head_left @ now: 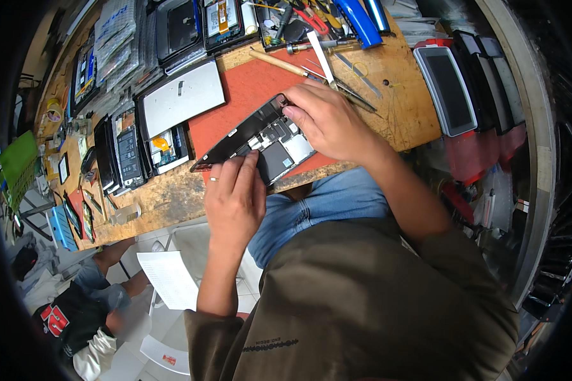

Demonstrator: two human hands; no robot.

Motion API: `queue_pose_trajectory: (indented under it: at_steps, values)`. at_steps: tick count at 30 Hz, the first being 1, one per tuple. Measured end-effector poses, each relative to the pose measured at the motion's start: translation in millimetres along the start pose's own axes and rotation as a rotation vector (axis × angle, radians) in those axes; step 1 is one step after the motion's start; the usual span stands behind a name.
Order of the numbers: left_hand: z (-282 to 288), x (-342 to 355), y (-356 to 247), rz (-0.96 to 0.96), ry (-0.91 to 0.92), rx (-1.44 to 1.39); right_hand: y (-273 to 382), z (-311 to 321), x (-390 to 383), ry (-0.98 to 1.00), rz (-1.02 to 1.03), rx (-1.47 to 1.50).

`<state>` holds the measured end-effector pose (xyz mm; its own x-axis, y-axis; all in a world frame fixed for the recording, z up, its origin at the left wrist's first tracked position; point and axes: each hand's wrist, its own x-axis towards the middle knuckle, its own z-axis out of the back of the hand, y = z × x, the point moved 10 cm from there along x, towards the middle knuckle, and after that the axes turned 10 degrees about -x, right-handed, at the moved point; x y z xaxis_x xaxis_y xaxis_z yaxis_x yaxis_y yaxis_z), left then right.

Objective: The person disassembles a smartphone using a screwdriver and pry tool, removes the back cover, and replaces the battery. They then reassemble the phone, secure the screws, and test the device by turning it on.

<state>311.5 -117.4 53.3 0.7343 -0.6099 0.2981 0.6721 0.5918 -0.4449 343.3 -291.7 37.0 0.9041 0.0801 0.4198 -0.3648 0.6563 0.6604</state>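
An opened tablet is tilted over the red mat, with its dark battery, boards and silvery parts bare. Along its far side stands a black panel, raised at an angle. My right hand grips the tablet's far right corner, thumb and fingers closed round the panel's end. At the near left edge my left hand holds the tablet, its fingertips resting on the inner parts; the thumb is hidden. A white strip tool and tweezers lie just beyond my right hand.
The red mat lies on a worn wooden bench. Other opened tablets and a silver panel crowd the left. Pliers and tools fill the back. A tablet stands at right. A person sits lower left.
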Motion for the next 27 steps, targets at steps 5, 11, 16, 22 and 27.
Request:
queue_pose_trajectory:
  at_steps: [5, 11, 16, 22, 27]
  values:
    - [3, 3, -3, -0.077, 0.013, 0.004, 0, 0, 2, -0.008, 0.007, 0.011]
    - [4, 4, -6, -0.066, -0.027, 0.015, 0, 0, 2, -0.012, 0.006, -0.012]
    - [3, 6, -3, -0.050, 0.007, -0.016, 1, 1, 3, -0.019, 0.008, -0.020]
    - [3, 8, -2, -0.068, 0.060, -0.036, 1, 0, 3, -0.026, 0.021, -0.016]
    - [-1, 13, -5, -0.135, 0.131, 0.026, -1, -2, 2, -0.010, 0.013, -0.014]
